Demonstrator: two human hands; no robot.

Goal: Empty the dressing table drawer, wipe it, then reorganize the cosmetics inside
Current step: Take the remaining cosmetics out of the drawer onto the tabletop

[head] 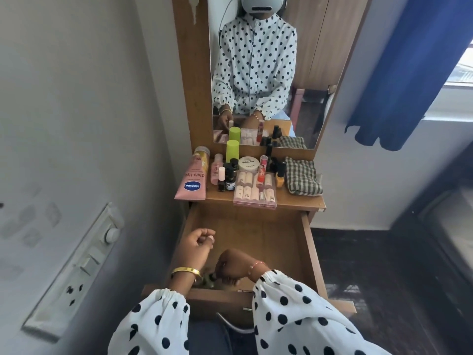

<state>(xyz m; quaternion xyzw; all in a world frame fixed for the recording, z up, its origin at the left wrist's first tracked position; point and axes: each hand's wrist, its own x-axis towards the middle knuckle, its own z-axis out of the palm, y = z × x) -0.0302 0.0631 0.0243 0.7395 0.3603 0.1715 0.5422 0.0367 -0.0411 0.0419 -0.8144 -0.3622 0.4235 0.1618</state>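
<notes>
The drawer (305,242) is pulled out below the shelf (297,201), its wooden floor mostly bare. At its near edge the right hand (231,267) reaches down, fingers curled onto a small dark thing (208,280) too blurred to name; whether they grip it cannot be told. The left hand (201,242) hovers over the drawer's left side, fingers curled together around a small pale item (210,238). The cosmetics stand on the shelf: a pink tube (192,184), a green bottle (232,149), a white jar (247,163), a clear box (254,192) of small bottles. A checked cloth (303,179) lies at the right, below the mirror (268,73).
</notes>
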